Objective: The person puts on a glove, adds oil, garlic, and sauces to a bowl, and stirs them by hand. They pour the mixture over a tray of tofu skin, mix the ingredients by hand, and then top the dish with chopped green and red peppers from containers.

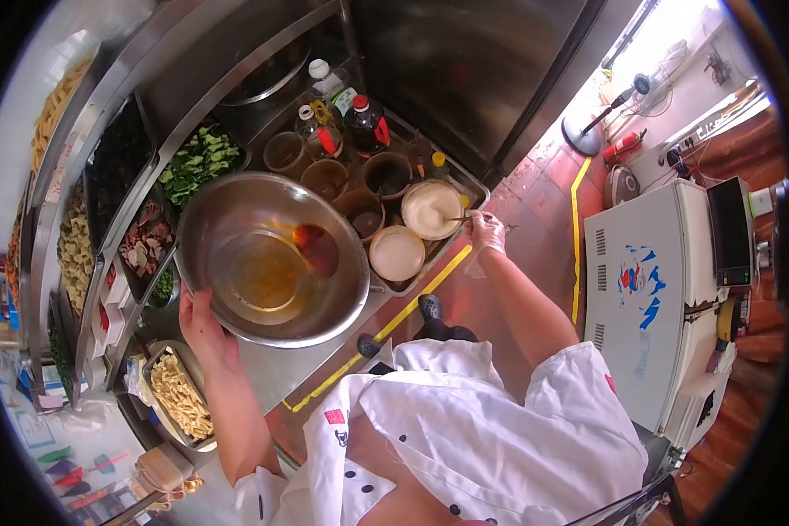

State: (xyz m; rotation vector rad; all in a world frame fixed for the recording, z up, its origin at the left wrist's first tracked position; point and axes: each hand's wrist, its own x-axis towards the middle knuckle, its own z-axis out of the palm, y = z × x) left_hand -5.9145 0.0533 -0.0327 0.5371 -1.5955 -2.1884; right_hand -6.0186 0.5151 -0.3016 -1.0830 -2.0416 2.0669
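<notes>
- Left hand (203, 324) grips the rim of a metal bowl (349, 272) containing brown liquid (315, 249).
- Gloved right hand (482, 228) grips a spoon (458, 219) reaching into a tub (404, 209) with white contents.
- Bowl is over the worktop (267, 370), near the tub.

Left fingers (202, 307) hold a steel bowl (333, 289); gloved right fingers (478, 220) grip what seems a spoon (456, 218).

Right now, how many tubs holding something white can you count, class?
2: one tub beside the right hand, another tub nearer the large metal bowl. More may be hidden.
</notes>
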